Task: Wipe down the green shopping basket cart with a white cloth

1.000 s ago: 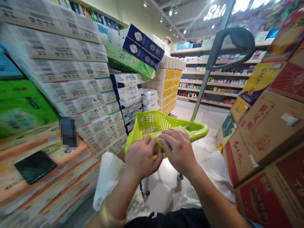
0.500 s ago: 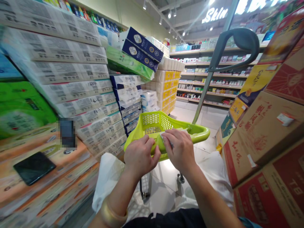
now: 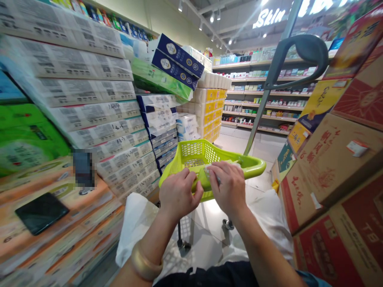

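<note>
A lime-green wheeled shopping basket point(image 3: 194, 148) stands in front of me between my legs, its grey pull handle point(image 3: 299, 63) rising on a metal pole at the right. My left hand point(image 3: 179, 193) is closed around the near rim, thumb and fingers on the green plastic. Against the same rim, just to the right, my right hand point(image 3: 229, 185) presses a pale, crumpled wipe point(image 3: 218, 175). Most of the wipe is hidden under the fingers. Below the basket a dark caster point(image 3: 183, 244) rests on the floor.
Stacked tissue packs point(image 3: 89, 91) rise at the left. A black flat device point(image 3: 42, 213) lies on orange packs, near a pixelated patch. Cardboard cartons point(image 3: 341, 159) wall the right side. Stocked shelves point(image 3: 266, 95) stand across the tiled floor.
The basket has shifted slightly to the right in view. My right hand has moved a little right along the rim with the wipe; the left keeps its grip.
</note>
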The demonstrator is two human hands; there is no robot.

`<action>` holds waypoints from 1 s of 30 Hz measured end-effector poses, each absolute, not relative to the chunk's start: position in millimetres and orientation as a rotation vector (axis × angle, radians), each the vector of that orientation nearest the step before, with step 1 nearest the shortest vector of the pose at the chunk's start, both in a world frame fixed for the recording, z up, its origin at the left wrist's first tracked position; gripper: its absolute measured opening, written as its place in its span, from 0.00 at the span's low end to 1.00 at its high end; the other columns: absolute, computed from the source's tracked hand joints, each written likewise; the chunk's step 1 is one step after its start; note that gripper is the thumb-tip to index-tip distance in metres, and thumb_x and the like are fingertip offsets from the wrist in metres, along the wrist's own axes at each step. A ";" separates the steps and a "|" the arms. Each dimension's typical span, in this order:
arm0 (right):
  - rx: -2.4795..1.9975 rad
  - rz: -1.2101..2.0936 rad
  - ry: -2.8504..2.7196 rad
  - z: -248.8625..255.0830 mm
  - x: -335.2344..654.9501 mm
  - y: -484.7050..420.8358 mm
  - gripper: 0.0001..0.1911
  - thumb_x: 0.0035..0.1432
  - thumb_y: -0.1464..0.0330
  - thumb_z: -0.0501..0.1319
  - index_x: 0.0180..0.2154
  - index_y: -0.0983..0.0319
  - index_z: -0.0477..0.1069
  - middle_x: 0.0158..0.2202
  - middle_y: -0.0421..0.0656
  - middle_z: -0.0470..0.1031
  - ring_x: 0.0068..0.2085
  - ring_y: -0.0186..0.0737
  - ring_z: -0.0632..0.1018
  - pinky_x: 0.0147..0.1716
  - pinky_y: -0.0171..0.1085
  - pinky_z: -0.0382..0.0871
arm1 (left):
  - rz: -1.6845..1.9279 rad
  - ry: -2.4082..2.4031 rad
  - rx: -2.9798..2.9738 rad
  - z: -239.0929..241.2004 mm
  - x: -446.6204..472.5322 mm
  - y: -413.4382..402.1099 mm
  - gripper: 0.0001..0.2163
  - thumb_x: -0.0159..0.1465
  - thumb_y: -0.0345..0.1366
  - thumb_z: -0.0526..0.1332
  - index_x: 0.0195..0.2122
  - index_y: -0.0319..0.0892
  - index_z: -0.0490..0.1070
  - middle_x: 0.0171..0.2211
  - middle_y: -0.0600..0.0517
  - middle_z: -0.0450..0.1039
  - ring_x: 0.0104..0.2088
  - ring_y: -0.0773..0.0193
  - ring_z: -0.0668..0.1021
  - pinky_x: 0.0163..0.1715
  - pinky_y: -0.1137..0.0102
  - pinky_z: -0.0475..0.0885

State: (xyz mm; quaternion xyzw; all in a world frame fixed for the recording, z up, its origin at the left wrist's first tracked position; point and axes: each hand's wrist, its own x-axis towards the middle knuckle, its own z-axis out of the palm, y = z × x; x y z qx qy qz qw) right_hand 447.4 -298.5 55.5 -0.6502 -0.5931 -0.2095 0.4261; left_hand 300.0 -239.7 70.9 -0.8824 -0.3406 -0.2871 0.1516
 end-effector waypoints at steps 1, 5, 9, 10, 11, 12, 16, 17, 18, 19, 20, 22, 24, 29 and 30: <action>-1.591 -0.514 -1.526 56.0 440.4 -297.7 0.11 0.64 0.66 0.54 0.40 0.56 0.76 0.44 0.42 0.78 0.48 0.43 0.75 0.50 0.44 0.60 | -0.822 -0.969 -2.536 70.6 300.1 -239.1 0.09 0.63 0.38 0.51 0.29 0.44 0.67 0.28 0.51 0.71 0.27 0.62 0.72 0.27 0.65 0.60; -1.525 -0.494 -1.586 56.5 437.7 -297.0 0.10 0.64 0.66 0.55 0.40 0.56 0.76 0.44 0.41 0.78 0.48 0.40 0.75 0.51 0.41 0.60 | -0.852 -0.921 -2.528 68.8 298.7 -235.5 0.08 0.62 0.38 0.52 0.28 0.44 0.67 0.27 0.51 0.70 0.27 0.62 0.72 0.27 0.66 0.60; -1.599 -0.525 -1.446 53.0 466.8 -299.4 0.11 0.64 0.66 0.55 0.38 0.57 0.76 0.43 0.41 0.79 0.46 0.40 0.75 0.49 0.40 0.60 | -0.898 -0.892 -2.501 67.6 298.5 -235.0 0.08 0.62 0.38 0.52 0.28 0.44 0.67 0.27 0.52 0.70 0.26 0.62 0.71 0.26 0.65 0.59; -1.616 -0.536 -1.400 51.9 472.6 -299.7 0.11 0.64 0.66 0.55 0.38 0.57 0.76 0.43 0.41 0.79 0.46 0.40 0.75 0.49 0.40 0.60 | -0.905 -0.890 -2.497 67.5 299.1 -235.4 0.08 0.62 0.38 0.52 0.28 0.44 0.67 0.27 0.52 0.70 0.26 0.62 0.71 0.26 0.65 0.59; -1.631 -0.547 -1.362 51.0 475.9 -299.8 0.11 0.64 0.66 0.55 0.38 0.57 0.76 0.43 0.41 0.79 0.46 0.41 0.75 0.48 0.41 0.60 | -0.910 -0.890 -2.494 67.5 299.8 -235.9 0.08 0.62 0.38 0.52 0.28 0.44 0.67 0.27 0.52 0.70 0.25 0.62 0.71 0.26 0.65 0.59; -1.641 -0.559 -1.337 50.2 476.4 -299.5 0.11 0.64 0.66 0.55 0.38 0.57 0.76 0.43 0.42 0.79 0.46 0.42 0.75 0.48 0.41 0.60 | -0.914 -0.891 -2.492 67.4 300.6 -236.3 0.08 0.62 0.37 0.52 0.28 0.44 0.67 0.27 0.52 0.70 0.25 0.62 0.71 0.26 0.65 0.59; -1.619 -0.569 -1.407 51.0 455.8 -297.5 0.11 0.64 0.67 0.55 0.39 0.57 0.76 0.43 0.42 0.78 0.48 0.42 0.74 0.51 0.42 0.57 | -0.917 -0.886 -2.496 66.6 302.5 -236.2 0.08 0.62 0.37 0.53 0.27 0.44 0.66 0.26 0.52 0.69 0.26 0.62 0.71 0.26 0.65 0.59; -1.595 -0.553 -1.458 52.1 449.3 -297.2 0.11 0.64 0.67 0.55 0.39 0.57 0.76 0.43 0.41 0.78 0.48 0.41 0.74 0.52 0.42 0.57 | -0.917 -0.880 -2.500 66.4 302.4 -235.7 0.08 0.62 0.37 0.53 0.28 0.44 0.66 0.26 0.52 0.69 0.26 0.62 0.71 0.27 0.65 0.60; -1.569 -0.533 -1.508 53.4 444.3 -297.2 0.11 0.64 0.67 0.55 0.39 0.57 0.76 0.44 0.41 0.78 0.48 0.40 0.74 0.52 0.41 0.57 | -0.918 -0.871 -2.503 66.2 302.0 -235.2 0.07 0.62 0.37 0.53 0.28 0.44 0.66 0.26 0.52 0.69 0.26 0.63 0.71 0.27 0.66 0.60; -1.548 -0.514 -1.550 54.8 441.7 -297.3 0.11 0.64 0.66 0.54 0.40 0.57 0.76 0.44 0.40 0.78 0.48 0.40 0.75 0.52 0.41 0.57 | -0.919 -0.864 -2.504 66.1 301.4 -234.7 0.07 0.62 0.37 0.53 0.28 0.44 0.66 0.26 0.52 0.69 0.26 0.63 0.71 0.27 0.66 0.60; -1.536 -0.498 -1.576 55.9 441.7 -297.5 0.11 0.65 0.66 0.54 0.40 0.56 0.76 0.44 0.40 0.78 0.48 0.39 0.75 0.52 0.40 0.58 | -0.920 -0.858 -2.503 66.1 300.7 -234.2 0.08 0.62 0.37 0.53 0.28 0.44 0.66 0.26 0.53 0.69 0.26 0.63 0.71 0.27 0.66 0.60; -1.550 -0.479 -1.574 57.4 449.4 -298.2 0.11 0.65 0.66 0.54 0.40 0.56 0.76 0.44 0.40 0.78 0.48 0.39 0.75 0.51 0.40 0.58 | -0.919 -0.848 -2.500 66.3 299.6 -233.9 0.08 0.62 0.37 0.52 0.28 0.44 0.66 0.26 0.53 0.69 0.25 0.63 0.71 0.27 0.66 0.59; -1.603 -0.478 -1.510 57.4 463.0 -298.7 0.12 0.65 0.65 0.54 0.39 0.57 0.76 0.43 0.41 0.79 0.47 0.39 0.75 0.50 0.39 0.59 | -0.918 -0.852 -2.498 66.5 299.2 -234.2 0.08 0.62 0.37 0.52 0.28 0.44 0.66 0.26 0.52 0.69 0.26 0.63 0.70 0.27 0.66 0.59; -1.706 -0.515 -1.364 57.4 474.8 -297.8 0.12 0.65 0.65 0.54 0.38 0.57 0.76 0.43 0.41 0.79 0.46 0.41 0.75 0.47 0.41 0.59 | -0.905 -0.884 -2.504 66.5 301.7 -236.0 0.08 0.62 0.38 0.52 0.28 0.45 0.66 0.27 0.52 0.70 0.26 0.63 0.71 0.27 0.66 0.59; -1.702 -0.515 -1.391 58.2 469.7 -297.5 0.12 0.65 0.66 0.54 0.38 0.57 0.76 0.43 0.41 0.79 0.46 0.41 0.75 0.48 0.41 0.59 | -0.901 -0.889 -2.504 66.5 302.2 -236.2 0.08 0.62 0.38 0.52 0.28 0.45 0.66 0.27 0.52 0.70 0.26 0.63 0.71 0.27 0.66 0.59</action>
